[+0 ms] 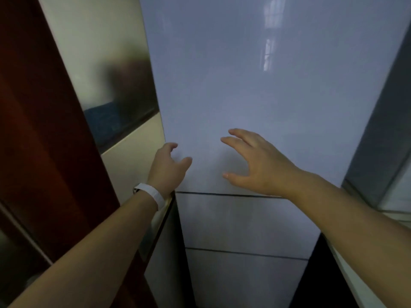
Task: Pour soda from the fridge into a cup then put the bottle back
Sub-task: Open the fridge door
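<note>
White glossy surface: fridge, seen from close in front; it fills the middle of the head view.
Upper door: tall panel, shut; window light reflects near its top right.
Lower fronts: two drawer-like panels, upper one and lower one, parted by dark horizontal seams.
Left hand: left hand at the left edge of the upper door, just above the first seam. Fingers curl round the door edge, their tips hidden behind it; thumb lies on the door face. It grips the edge.
Left wrist: white band round it, bare forearm running down to the lower left corner.
Right hand: right hand in front of the lower part of the upper door, palm toward the panel. Fingers spread and slightly bent, thumb held apart below them; it holds nothing. Contact with the door: cannot tell; a soft shadow lies on the panel under the palm.
Soda bottle: not visible; fridge closed.
Cup: not visible in this view.
Left of fridge: cream wall with a dark reflective strip, then a reddish-brown wooden panel.
Right of fridge: grey glass-fronted cabinet, its pale ledge under the right forearm.
</note>
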